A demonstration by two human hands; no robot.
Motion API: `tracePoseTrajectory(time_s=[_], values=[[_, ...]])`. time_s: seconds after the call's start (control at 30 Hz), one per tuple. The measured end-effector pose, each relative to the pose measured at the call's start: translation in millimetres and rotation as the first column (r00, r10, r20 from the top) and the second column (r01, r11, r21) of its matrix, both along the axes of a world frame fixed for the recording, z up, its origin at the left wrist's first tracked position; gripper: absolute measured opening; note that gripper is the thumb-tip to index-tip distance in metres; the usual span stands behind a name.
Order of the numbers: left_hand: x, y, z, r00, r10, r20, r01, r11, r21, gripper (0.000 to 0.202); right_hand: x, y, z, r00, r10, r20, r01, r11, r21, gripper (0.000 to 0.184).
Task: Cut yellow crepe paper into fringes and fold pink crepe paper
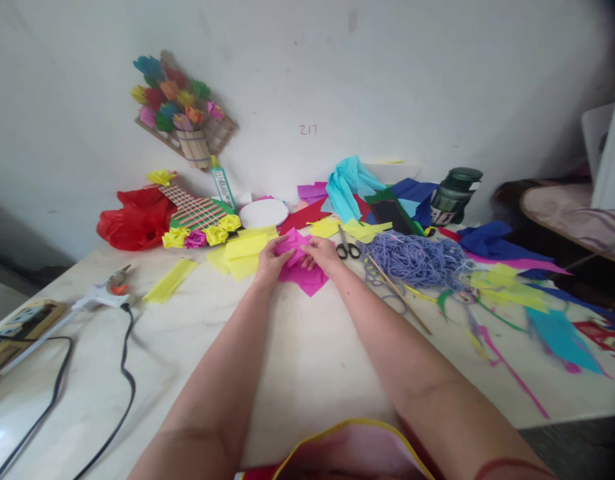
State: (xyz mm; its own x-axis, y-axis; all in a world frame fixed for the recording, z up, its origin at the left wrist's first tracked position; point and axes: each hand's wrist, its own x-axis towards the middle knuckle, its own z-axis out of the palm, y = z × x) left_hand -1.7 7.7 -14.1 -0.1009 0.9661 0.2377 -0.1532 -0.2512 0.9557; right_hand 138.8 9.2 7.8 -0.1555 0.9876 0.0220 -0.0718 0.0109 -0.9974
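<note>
Both my hands rest on a piece of magenta paper (307,279) lying on the pale table (307,347). My left hand (271,261) pinches the paper's left side, fingers closed on it. My right hand (321,253) grips the right side of the same piece, fingers curled over a fold. Yellow paper sheets (243,253) lie just left of my left hand. Scissors (346,248) lie right beside my right hand.
A tangle of lilac yarn (417,259) and a thin stick (400,293) lie to the right, with scattered paper scraps (537,300). A glue gun (103,293) with a black cord lies at the left. A red bag (137,217), paper flowers (174,100) and a dark jar (454,195) stand at the back.
</note>
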Motion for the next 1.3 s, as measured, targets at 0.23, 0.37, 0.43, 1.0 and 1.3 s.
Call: tracePoseTrajectory(time_s=[0.23,0.37,0.43,1.0,1.3], values=[[-7,5,-6.2,0.998,-0.041,-0.047,0.043,0.998,0.041,0.05,4,5,-2.7,0.998,0.066,-0.011,-0.066,0.997,-0.026,0.022],[-9,2,-3.8,0.99,-0.134,-0.044,0.134,0.991,0.014,0.049,10,8,-4.9,0.997,0.065,-0.027,-0.066,0.998,-0.008,0.026],[-10,1,-2.8,0.985,-0.167,-0.044,0.168,0.986,0.0,0.048,12,8,-5.3,0.997,0.071,-0.012,-0.071,0.997,0.023,0.033],[-14,-4,0.5,0.942,-0.324,-0.087,0.312,0.942,-0.126,0.042,19,6,-6.6,0.985,0.131,0.112,-0.156,0.956,0.247,0.045],[-12,-8,6.2,0.952,-0.303,0.032,0.305,0.949,-0.083,0.03,13,11,-11.7,0.989,0.112,0.099,-0.126,0.981,0.145,0.009]])
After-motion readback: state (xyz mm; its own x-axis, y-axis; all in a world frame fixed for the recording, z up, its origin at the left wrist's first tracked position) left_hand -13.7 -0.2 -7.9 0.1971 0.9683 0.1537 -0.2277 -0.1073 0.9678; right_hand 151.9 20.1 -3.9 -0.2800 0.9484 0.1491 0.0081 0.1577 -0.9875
